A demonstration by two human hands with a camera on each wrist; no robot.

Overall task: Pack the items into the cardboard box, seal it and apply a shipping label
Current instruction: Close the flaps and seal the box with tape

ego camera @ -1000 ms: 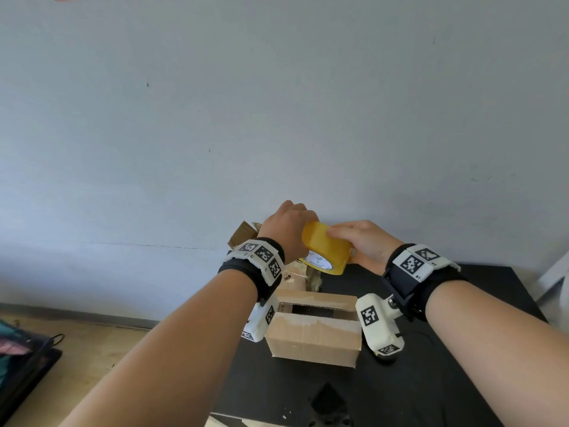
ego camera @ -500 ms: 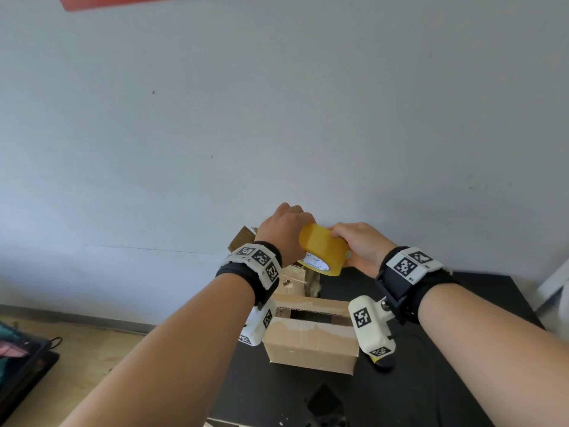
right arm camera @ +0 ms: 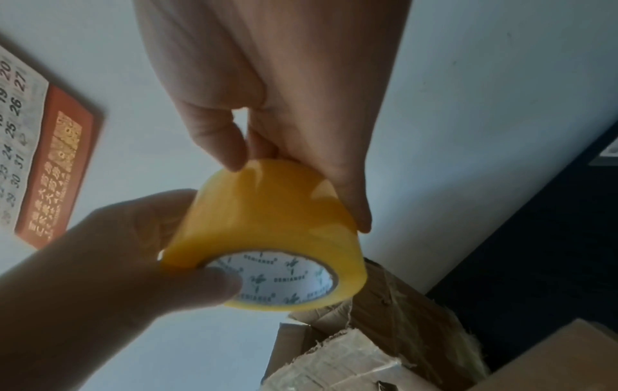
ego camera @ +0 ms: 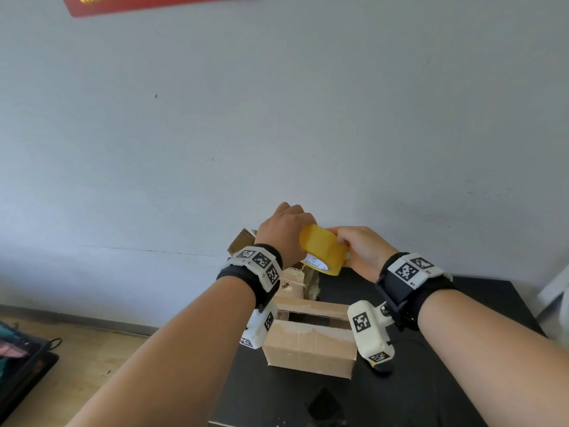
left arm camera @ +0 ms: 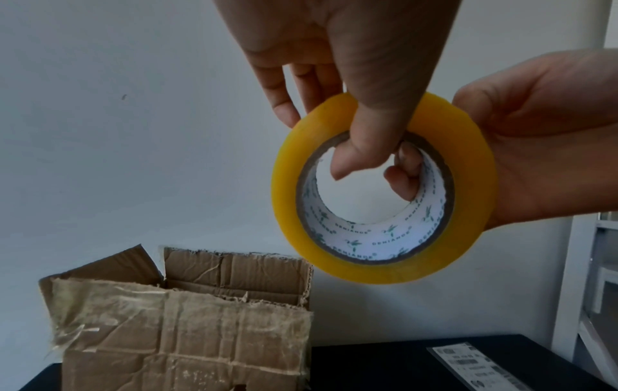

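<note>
A yellow tape roll (ego camera: 323, 249) (left arm camera: 384, 190) (right arm camera: 267, 238) is held in the air above the black table, between both hands. My left hand (ego camera: 283, 232) (left arm camera: 351, 148) grips it with the thumb through the white core. My right hand (ego camera: 360, 251) (right arm camera: 284, 158) pinches the roll's outer face with curled fingers. Below them a small cardboard box (ego camera: 311, 343) sits on the table, its top flaps folded in with a dark gap between them. A white shipping label (left arm camera: 478, 367) lies flat on the table to the right.
A torn, taped cardboard box (ego camera: 295, 282) (left arm camera: 184, 317) stands behind the small one, against the wall. The black table (ego camera: 462, 380) ends just left of the boxes, with wooden floor and a dark bag (ego camera: 18, 365) beyond. A red calendar (right arm camera: 40, 148) hangs on the wall.
Both hands keep hold of the tape roll in nearly the same spot. The head view has tilted up a little, so more of the red calendar shows at the top.
</note>
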